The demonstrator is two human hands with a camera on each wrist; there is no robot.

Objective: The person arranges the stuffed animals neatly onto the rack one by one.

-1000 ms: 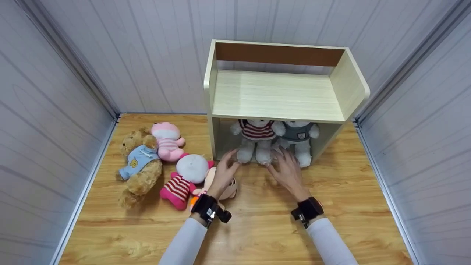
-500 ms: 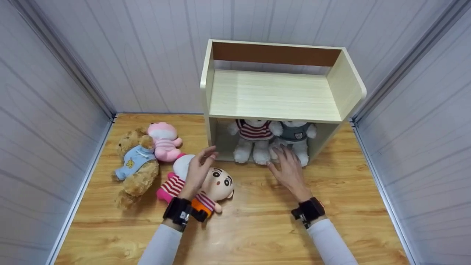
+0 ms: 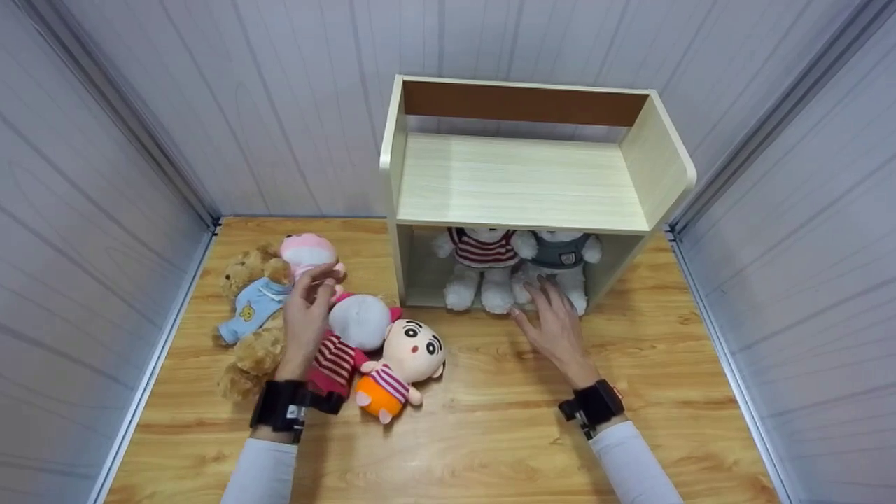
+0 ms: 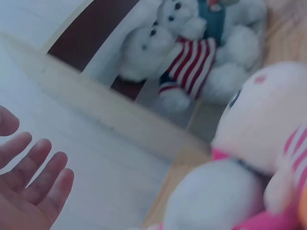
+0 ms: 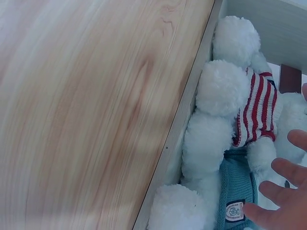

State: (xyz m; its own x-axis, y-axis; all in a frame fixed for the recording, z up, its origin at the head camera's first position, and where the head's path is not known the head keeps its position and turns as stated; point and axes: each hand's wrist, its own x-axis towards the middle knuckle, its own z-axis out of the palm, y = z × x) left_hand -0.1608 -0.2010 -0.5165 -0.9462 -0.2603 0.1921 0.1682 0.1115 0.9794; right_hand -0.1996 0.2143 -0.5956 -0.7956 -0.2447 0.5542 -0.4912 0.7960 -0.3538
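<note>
My left hand (image 3: 306, 322) is above the plush toys at the left, fingers loosely bent and nothing in them. It overlaps a brown teddy bear (image 3: 253, 308) in a blue top, a small pink plush (image 3: 308, 246) and a white-headed plush (image 3: 360, 322) in red stripes. Its relaxed fingers (image 4: 60, 184) show in the left wrist view. My right hand (image 3: 558, 332) reaches to the lower compartment with spread fingers, in front of a white teddy bear (image 3: 565, 250) in a grey-blue sweater. Beside that sits another white teddy bear (image 3: 486, 248) in a striped sweater; the shelf hides both heads in the head view.
A pale wooden shelf unit (image 3: 518, 178) stands against the back wall. A boy doll (image 3: 414, 348) with orange shorts lies on the wooden floor (image 3: 476, 434), near the unit's left front corner. Grey panel walls (image 3: 805, 280) enclose the area.
My left hand has moved left from the striped-sweater bear, over the boy doll and the white-headed plush, to the brown teddy bear. My right hand has stayed by the grey-blue sweater bear.
</note>
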